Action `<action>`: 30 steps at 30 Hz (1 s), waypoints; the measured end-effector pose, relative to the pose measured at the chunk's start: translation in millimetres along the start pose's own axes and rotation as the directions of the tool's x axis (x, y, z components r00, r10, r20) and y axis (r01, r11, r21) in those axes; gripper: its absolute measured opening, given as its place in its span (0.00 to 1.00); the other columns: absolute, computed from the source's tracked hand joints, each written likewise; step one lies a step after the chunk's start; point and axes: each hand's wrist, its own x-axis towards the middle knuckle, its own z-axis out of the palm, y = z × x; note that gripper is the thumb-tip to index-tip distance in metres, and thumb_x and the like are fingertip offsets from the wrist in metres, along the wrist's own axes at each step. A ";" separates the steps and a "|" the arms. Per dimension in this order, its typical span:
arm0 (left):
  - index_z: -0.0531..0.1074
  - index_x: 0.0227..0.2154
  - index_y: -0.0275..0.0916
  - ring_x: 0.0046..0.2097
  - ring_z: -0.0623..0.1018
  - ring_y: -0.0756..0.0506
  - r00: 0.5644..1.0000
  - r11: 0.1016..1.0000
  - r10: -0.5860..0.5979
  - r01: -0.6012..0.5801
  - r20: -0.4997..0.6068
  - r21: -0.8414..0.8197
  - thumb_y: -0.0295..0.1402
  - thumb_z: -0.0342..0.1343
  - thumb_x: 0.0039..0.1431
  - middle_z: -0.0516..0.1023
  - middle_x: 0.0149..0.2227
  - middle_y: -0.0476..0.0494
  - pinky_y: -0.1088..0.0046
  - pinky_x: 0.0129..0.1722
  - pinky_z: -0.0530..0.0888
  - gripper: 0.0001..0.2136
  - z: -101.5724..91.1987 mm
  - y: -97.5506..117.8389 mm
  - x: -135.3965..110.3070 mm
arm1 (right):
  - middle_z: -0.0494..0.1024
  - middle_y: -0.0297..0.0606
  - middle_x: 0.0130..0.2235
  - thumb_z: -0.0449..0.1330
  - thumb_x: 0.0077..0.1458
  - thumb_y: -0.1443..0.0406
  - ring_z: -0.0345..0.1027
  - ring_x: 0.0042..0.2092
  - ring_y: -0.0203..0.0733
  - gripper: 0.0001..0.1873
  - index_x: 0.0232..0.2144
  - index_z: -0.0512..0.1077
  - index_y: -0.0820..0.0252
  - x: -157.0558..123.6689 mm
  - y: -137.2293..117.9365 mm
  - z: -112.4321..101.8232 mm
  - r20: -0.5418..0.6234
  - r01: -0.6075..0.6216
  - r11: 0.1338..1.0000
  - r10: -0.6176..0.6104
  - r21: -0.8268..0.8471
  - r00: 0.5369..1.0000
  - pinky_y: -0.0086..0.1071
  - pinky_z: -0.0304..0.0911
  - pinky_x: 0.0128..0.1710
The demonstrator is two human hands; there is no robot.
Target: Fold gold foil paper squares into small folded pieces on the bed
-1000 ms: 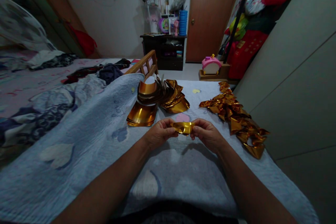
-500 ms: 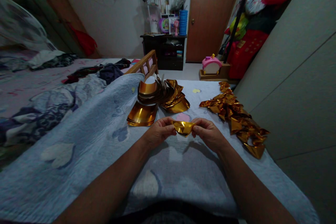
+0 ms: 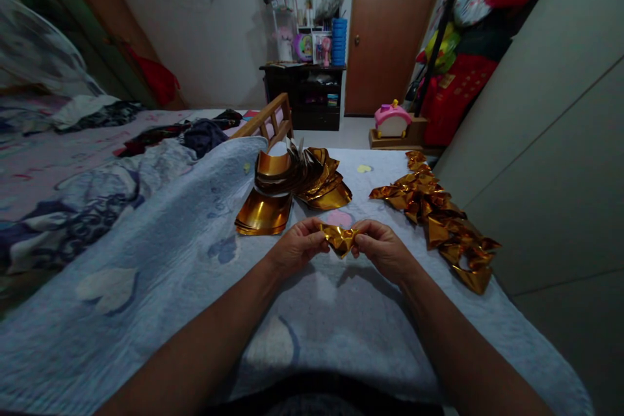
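Observation:
A small folded piece of gold foil paper [image 3: 340,240] is stretched between my two hands, its middle dipping to a point. My left hand [image 3: 299,244] pinches its left end between thumb and fingers. On the opposite end, my right hand [image 3: 380,244] pinches in the same way. Beyond my left hand lies a fanned stack of gold foil sheets [image 3: 266,211], flat and curved. To the right, a row of folded gold foil pieces [image 3: 429,208] runs along the bed's edge.
A pale blue blanket [image 3: 322,331] with heart patterns covers the bed. A wooden rail [image 3: 266,120] stands at the far left corner, near a second bed heaped with bedding. A pink toy [image 3: 392,120] sits past the far edge; a pale cabinet [image 3: 560,162] borders the right.
The foil piece has crumpled inward, its middle now creased and pointing lower. My right hand has shifted slightly left, nearer my left hand.

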 end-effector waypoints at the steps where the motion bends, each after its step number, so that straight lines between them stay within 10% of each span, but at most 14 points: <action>1: 0.75 0.30 0.34 0.29 0.78 0.52 1.000 1.000 -0.003 0.002 0.005 0.016 0.33 0.76 0.43 0.81 0.32 0.47 0.77 0.33 0.75 0.15 0.7 0.0 -0.3 | 0.77 0.33 0.29 0.74 0.48 0.57 0.67 0.28 0.35 0.14 0.29 0.76 0.58 -0.2 -0.2 0.4 0.002 -0.001 1.000 0.001 -0.001 1.000 0.31 0.64 0.31; 16: 0.76 0.34 0.37 0.36 0.76 0.49 0.982 0.903 0.186 -0.179 0.020 0.390 0.34 0.70 0.50 0.77 0.39 0.45 0.75 0.35 0.74 0.11 0.3 6.0 -1.5 | 0.76 0.33 0.33 0.73 0.46 0.59 0.69 0.32 0.37 0.13 0.31 0.75 0.56 2.9 -0.6 -4.1 -0.094 0.051 0.978 -0.071 -0.202 0.993 0.31 0.66 0.32; 24: 0.76 0.32 0.38 0.43 0.76 0.47 0.855 0.346 0.438 -0.446 0.278 0.825 0.23 0.55 0.59 0.75 0.39 0.45 0.70 0.46 0.72 0.06 3.5 4.0 -5.7 | 0.73 0.31 0.32 0.65 0.52 0.55 0.67 0.31 0.36 0.13 0.37 0.72 0.55 -0.6 -2.7 -0.2 -0.239 -0.003 0.948 -0.077 -0.317 0.968 0.30 0.66 0.31; 30: 0.74 0.31 0.38 0.41 0.77 0.46 0.820 0.175 0.497 -0.415 0.284 0.893 0.20 0.53 0.57 0.76 0.37 0.45 0.70 0.43 0.73 0.08 4.0 1.8 -7.3 | 0.69 0.30 0.30 0.63 0.53 0.54 0.64 0.28 0.35 0.14 0.34 0.71 0.57 -0.5 2.4 -6.2 -0.229 -0.048 0.879 -0.071 -0.475 0.971 0.28 0.64 0.24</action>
